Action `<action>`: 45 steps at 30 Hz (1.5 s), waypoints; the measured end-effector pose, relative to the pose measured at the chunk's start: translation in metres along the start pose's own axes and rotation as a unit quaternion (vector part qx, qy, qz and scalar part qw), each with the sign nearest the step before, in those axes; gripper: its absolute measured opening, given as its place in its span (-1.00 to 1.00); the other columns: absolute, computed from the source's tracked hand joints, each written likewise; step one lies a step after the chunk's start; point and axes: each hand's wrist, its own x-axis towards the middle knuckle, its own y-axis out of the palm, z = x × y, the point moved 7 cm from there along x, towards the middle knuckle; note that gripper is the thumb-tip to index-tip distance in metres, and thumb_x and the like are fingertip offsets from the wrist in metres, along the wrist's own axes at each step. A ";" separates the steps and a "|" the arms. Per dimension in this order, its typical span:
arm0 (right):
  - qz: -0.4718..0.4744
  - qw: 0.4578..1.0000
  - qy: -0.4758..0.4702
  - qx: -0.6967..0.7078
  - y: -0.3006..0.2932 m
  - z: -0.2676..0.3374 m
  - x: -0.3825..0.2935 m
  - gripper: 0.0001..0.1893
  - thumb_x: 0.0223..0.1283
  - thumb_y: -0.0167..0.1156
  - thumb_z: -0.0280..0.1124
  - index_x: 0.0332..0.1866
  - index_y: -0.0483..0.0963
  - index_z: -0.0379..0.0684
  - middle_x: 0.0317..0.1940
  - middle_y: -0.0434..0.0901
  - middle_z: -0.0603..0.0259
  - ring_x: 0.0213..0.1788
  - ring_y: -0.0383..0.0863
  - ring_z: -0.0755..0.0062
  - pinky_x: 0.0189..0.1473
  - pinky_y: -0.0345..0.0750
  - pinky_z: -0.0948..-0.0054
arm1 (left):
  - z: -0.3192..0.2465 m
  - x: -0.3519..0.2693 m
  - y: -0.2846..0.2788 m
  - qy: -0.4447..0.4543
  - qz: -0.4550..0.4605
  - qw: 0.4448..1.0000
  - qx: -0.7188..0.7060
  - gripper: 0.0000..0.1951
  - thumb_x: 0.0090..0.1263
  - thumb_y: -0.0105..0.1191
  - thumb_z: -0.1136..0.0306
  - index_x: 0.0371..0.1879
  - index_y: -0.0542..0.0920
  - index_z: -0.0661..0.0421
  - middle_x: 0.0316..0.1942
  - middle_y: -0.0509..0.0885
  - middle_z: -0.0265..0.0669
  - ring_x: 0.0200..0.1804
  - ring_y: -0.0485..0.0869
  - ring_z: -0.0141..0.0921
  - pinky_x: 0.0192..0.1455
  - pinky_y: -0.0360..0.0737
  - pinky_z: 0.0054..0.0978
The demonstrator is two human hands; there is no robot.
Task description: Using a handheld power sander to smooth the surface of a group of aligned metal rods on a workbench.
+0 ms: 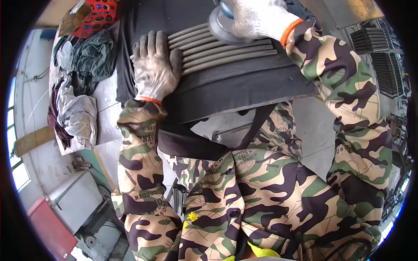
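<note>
Several grey metal rods point(228, 56) lie side by side across a black cloth point(241, 81) on the table. My left hand point(156, 67), in a worn knitted glove with grey fingers, rests flat on their left ends, palm down, thumb held apart. My right hand point(258, 19), in a whiter knitted glove, grips a round tool point(225, 24) with a blue part on top and a grey disc below, over the right part of the rods. The disc hides some of the rods, and its exact kind cannot be told.
Left of the black cloth lie crumpled dark green cloths point(94, 55) and a light grey cloth point(76, 114). Behind them stands a red patterned box point(98, 16). Bundles of dark bars point(370, 39) are stacked at the right. The table's front edge point(235, 109) is close to my body.
</note>
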 end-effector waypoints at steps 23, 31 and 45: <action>0.002 1.000 0.011 0.005 0.005 0.005 -0.007 -0.69 0.34 0.29 -0.15 0.05 0.66 -0.08 -0.06 0.72 -0.15 0.04 0.79 -0.28 0.05 0.72 -0.17 | -0.004 -0.018 -0.005 -0.010 0.029 1.000 0.001 -0.39 0.69 0.03 0.09 0.56 0.45 0.26 0.53 0.51 0.20 0.57 0.42 0.23 0.69 0.24 0.21; 0.023 0.999 0.001 0.036 -0.006 -0.005 0.013 -0.75 0.30 0.25 -0.28 -0.07 0.65 -0.21 -0.14 0.68 -0.27 -0.02 0.75 -0.35 0.04 0.68 -0.20 | -0.003 -0.012 -0.004 -0.008 0.035 0.999 0.010 -0.39 0.72 -0.02 0.06 0.55 0.46 0.27 0.55 0.51 0.20 0.58 0.43 0.22 0.71 0.23 0.19; 0.052 0.995 -0.077 0.024 -0.011 -0.010 -0.033 -0.69 0.29 0.31 -0.22 0.05 0.66 -0.12 -0.11 0.68 -0.17 0.02 0.76 -0.25 0.03 0.70 -0.13 | 0.001 -0.014 -0.005 0.013 -0.023 1.000 0.012 -0.43 0.60 0.09 0.11 0.45 0.47 0.24 0.40 0.56 0.10 0.48 0.47 0.12 0.59 0.32 0.19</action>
